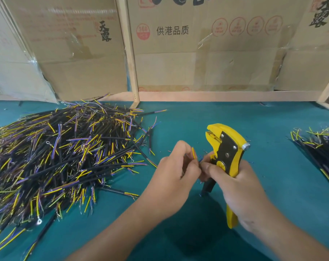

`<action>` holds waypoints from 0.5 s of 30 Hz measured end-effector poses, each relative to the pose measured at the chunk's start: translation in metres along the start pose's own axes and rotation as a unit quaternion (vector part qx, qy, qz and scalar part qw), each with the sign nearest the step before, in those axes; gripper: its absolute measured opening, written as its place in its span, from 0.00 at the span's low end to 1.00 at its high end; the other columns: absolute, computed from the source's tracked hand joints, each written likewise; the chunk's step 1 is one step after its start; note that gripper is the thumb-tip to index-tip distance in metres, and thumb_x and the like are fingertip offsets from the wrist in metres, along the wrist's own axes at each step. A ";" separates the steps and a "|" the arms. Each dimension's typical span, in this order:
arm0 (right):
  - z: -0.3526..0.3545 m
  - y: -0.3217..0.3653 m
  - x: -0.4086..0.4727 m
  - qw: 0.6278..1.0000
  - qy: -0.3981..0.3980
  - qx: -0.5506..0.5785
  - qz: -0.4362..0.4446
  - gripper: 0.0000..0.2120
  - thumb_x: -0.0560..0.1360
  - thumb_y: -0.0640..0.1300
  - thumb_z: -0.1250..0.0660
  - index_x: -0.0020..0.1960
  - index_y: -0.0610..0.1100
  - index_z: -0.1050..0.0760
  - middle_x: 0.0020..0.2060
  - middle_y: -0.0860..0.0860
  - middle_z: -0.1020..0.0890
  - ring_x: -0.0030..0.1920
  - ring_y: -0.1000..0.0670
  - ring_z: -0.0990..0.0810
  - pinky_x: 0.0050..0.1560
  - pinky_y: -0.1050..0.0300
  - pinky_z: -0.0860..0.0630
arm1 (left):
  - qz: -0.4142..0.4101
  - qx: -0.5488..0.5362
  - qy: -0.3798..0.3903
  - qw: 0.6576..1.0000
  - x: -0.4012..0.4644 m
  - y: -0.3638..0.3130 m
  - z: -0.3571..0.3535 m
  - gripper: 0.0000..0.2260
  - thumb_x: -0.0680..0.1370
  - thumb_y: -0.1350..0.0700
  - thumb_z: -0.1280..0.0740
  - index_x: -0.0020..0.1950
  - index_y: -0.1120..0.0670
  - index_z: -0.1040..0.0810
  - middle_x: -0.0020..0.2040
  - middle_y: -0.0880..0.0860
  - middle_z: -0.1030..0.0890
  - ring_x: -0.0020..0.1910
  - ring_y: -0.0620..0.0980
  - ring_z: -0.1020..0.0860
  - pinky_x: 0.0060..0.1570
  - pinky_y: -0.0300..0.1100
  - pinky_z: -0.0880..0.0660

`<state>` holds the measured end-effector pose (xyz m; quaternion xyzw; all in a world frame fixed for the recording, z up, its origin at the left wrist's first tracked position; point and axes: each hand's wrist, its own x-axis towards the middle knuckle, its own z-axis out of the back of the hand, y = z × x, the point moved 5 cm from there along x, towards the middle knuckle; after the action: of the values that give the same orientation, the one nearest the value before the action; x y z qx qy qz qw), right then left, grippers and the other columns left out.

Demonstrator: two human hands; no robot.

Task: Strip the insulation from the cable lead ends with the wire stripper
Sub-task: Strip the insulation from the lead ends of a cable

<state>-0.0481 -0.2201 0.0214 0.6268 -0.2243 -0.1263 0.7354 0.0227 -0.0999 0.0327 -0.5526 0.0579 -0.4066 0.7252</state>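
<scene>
While the right hand (240, 187) grips the yellow wire stripper (226, 147) upright above the green table (188, 119), the left hand (174, 172) pinches a cable (193, 153) just beside it. Large cable pile (56, 153) lies left; smaller pile (318, 146) right.

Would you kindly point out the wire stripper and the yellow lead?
wire stripper (228, 146), head view, on its black centre plate.
yellow lead (193, 152), head view, mid-length, above the left hand's fingers.

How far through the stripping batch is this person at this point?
Early, it seems. Done, probably: a small bundle at the right edge. In hand: the left hand pinches a yellow lead while the right hand grips the wire stripper. Left: the large cable pile.
</scene>
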 end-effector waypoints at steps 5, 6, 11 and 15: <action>-0.001 -0.001 -0.002 1.000 -0.008 0.000 -0.006 0.05 0.67 0.53 0.32 0.40 0.55 0.18 0.32 0.50 0.17 0.36 0.52 0.18 0.35 0.63 0.21 | 0.060 -0.066 -0.059 0.994 0.000 0.003 -0.002 0.07 0.76 0.50 0.42 0.38 0.48 0.34 0.27 0.47 0.29 0.29 0.49 0.36 0.31 0.47 0.36; -0.002 -0.001 -0.003 1.000 -0.007 0.003 -0.008 0.05 0.67 0.53 0.32 0.40 0.56 0.18 0.32 0.50 0.17 0.36 0.52 0.17 0.35 0.63 0.21 | 0.061 -0.066 -0.068 0.994 0.000 0.003 -0.001 0.09 0.77 0.48 0.42 0.37 0.47 0.34 0.26 0.46 0.30 0.29 0.49 0.37 0.30 0.45 0.38; -0.003 -0.001 -0.001 0.998 -0.013 0.052 -0.025 0.05 0.67 0.50 0.31 0.40 0.51 0.19 0.30 0.49 0.19 0.36 0.49 0.19 0.50 0.40 0.21 | 0.065 -0.069 -0.086 0.992 0.000 0.001 0.001 0.03 0.76 0.48 0.39 0.43 0.44 0.31 0.27 0.48 0.24 0.27 0.48 0.31 0.31 0.44 0.34; -0.005 -0.002 0.000 0.996 -0.008 0.089 -0.029 0.03 0.69 0.47 0.31 0.38 0.49 0.20 0.29 0.48 0.21 0.35 0.49 0.21 0.53 0.33 0.22 | 0.046 -0.089 -0.093 0.991 0.000 0.000 0.005 0.11 0.79 0.55 0.37 0.54 0.39 0.31 0.30 0.51 0.20 0.24 0.47 0.32 0.29 0.40 0.36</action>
<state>-0.0453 -0.2167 0.0191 0.6946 -0.2227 -0.1321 0.6712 0.0254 -0.0959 0.0352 -0.6471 0.0514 -0.3133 0.6931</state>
